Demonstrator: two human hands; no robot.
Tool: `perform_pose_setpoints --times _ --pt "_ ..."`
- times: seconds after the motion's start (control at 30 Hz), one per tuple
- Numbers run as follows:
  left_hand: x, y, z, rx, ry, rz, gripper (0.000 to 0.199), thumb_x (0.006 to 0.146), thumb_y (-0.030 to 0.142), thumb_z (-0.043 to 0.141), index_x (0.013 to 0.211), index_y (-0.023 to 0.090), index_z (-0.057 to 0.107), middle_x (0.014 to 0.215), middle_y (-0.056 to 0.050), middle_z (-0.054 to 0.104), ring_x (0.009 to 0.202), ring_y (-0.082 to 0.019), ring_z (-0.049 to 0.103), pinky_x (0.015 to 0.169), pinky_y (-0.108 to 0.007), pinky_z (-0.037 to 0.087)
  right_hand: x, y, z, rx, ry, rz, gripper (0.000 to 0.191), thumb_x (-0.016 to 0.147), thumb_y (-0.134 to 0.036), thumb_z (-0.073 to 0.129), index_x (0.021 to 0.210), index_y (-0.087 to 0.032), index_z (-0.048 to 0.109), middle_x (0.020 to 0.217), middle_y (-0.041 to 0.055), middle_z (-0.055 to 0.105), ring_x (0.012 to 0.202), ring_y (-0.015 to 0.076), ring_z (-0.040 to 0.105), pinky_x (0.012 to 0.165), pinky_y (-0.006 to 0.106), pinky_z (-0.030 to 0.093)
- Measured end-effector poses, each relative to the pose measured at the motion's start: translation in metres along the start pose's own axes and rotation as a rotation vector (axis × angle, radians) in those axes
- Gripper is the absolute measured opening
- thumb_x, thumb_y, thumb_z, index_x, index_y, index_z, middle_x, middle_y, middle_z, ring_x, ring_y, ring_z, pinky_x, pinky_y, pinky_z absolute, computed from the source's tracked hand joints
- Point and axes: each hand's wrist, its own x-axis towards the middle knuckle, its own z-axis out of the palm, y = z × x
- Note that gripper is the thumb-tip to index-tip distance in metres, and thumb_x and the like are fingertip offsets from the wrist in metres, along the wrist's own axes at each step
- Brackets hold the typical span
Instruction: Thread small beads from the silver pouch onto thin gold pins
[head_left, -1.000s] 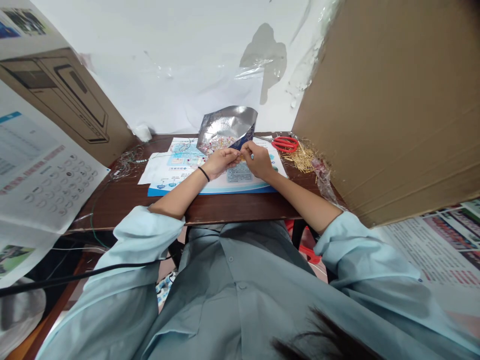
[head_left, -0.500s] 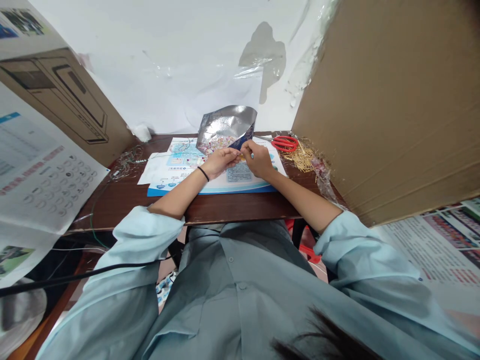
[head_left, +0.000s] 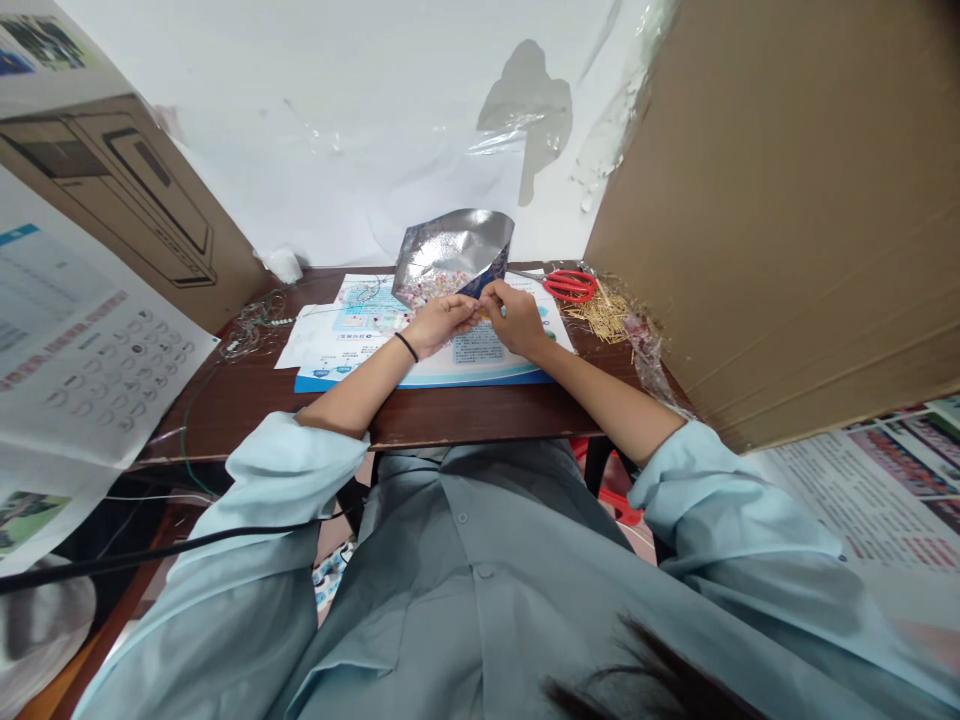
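Note:
My left hand point(head_left: 442, 324) and my right hand point(head_left: 514, 318) meet fingertip to fingertip over printed sheets point(head_left: 360, 345) on the table. Each is closed in a pinch, and what lies between the fingertips is too small to make out. Just beyond them stands a silver-lined foil pouch point(head_left: 459, 245) with its mouth open toward me. Small pink, white and yellow beads point(head_left: 435, 288) fill its lower part. A few beads and a thin thread lie on the paper left of my left hand. My left wrist wears a black band point(head_left: 406, 347).
Red-handled scissors point(head_left: 568, 286) lie right of the pouch, beside a heap of thin gold-coloured sticks point(head_left: 606, 315) and crumpled clear plastic point(head_left: 643, 345). Tangled clear line point(head_left: 251, 325) lies at the left. Cardboard panels point(head_left: 787, 200) stand on both sides, with a white wall point(head_left: 337, 120) behind.
Almost nothing differs. Both hands stay together in the same place, with only a slight shift of the fingers.

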Motion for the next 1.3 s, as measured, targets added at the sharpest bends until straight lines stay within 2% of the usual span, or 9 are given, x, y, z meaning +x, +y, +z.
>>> perform_pose_setpoints --times 0.37,0.8,1.3 --pt "0.0021 -0.0034 -0.0024 0.028 0.004 0.019 0.021 0.085 0.029 0.086 0.084 0.014 0.071 0.076 -0.002 0.067 0.07 -0.009 0.06 0.072 -0.024 0.046 -0.0006 0.0019 0.0011 0.022 -0.017 0.03 0.018 0.098 -0.034 0.05 0.085 -0.024 0.055 0.078 0.0011 0.063 0.073 0.0178 0.055 0.075 0.033 0.042" --pt "0.0022 -0.0032 -0.0027 -0.001 -0.007 0.005 0.022 0.084 0.03 0.087 0.085 0.013 0.072 0.075 -0.001 0.068 0.07 -0.009 0.059 0.072 -0.024 0.046 -0.001 -0.0007 0.0 0.019 -0.056 0.048 0.017 0.099 -0.033 0.051 0.084 -0.024 0.053 0.074 -0.0003 0.06 0.07 0.0169 0.052 0.074 0.033 0.041" --pt "0.0017 -0.0027 -0.0022 0.013 0.008 0.002 0.022 0.086 0.031 0.085 0.084 0.014 0.071 0.076 -0.003 0.069 0.071 -0.01 0.062 0.073 -0.023 0.049 -0.0011 -0.0036 0.0001 0.018 -0.028 0.049 0.018 0.098 -0.033 0.052 0.082 -0.025 0.055 0.073 0.0003 0.062 0.07 0.0171 0.053 0.073 0.032 0.042"
